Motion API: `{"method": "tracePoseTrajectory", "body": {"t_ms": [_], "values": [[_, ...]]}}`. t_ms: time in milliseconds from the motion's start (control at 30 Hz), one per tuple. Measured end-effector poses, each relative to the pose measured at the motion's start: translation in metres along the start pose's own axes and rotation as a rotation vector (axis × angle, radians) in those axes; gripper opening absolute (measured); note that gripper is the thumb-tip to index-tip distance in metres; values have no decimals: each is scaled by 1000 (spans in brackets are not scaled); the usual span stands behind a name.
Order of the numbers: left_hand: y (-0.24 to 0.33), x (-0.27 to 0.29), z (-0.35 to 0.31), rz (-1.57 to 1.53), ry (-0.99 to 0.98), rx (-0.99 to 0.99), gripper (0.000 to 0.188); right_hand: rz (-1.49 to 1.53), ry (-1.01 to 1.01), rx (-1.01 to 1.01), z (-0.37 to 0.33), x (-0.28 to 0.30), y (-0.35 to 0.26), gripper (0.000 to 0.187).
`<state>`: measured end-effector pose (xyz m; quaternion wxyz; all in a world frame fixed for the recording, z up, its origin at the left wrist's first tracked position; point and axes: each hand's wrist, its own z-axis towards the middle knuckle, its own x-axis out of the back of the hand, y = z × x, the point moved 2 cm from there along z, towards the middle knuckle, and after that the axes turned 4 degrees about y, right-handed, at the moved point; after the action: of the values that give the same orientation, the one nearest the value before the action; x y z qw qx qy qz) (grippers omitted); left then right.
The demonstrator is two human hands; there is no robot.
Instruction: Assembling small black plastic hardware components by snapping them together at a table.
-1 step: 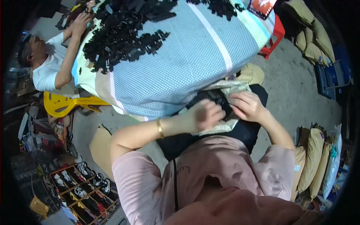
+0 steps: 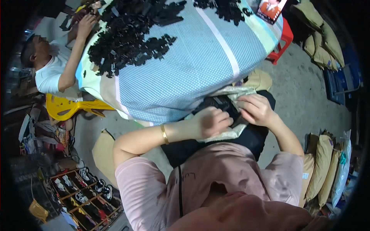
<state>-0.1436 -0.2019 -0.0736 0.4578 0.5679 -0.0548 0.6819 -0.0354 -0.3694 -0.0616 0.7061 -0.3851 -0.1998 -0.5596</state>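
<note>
A pale woven sack (image 2: 229, 134) lies open on my lap against the table's near edge, with black pieces (image 2: 220, 102) inside its mouth. My left hand (image 2: 213, 122) is over the near left part of the opening, its fingers curled in. Anything in its grip is hidden. At the right rim is my right hand (image 2: 257, 110), thumb and fingers drawn together beside the sack's edge. What they pinch does not show. Small black parts (image 2: 127, 50) form a large heap on the table's far left, and a smaller heap (image 2: 227, 11) is at the far edge.
A patterned blue cloth covers the table (image 2: 185, 65). A phone (image 2: 271, 9) stands at its far right, above a red stool (image 2: 282, 42). At the left, a co-worker (image 2: 52, 69) reaches to the table, near a yellow chair (image 2: 61, 107). Full sacks (image 2: 320, 165) stand at the right; a shoe rack (image 2: 86, 196) is lower left.
My left hand has shifted slightly down and toward me over the sack, uncovering more of the black pieces. My right hand stays at the rim.
</note>
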Motion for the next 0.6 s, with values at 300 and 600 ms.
{"method": "tracePoseTrajectory", "body": {"t_ms": [300,600], "values": [[-92,144,60,535,475,161,21,-393,294,-332,130,22,142,50],[-280,290,1,653,541,1176,66,-586,-11,-350,242,-34,204,59]]}}
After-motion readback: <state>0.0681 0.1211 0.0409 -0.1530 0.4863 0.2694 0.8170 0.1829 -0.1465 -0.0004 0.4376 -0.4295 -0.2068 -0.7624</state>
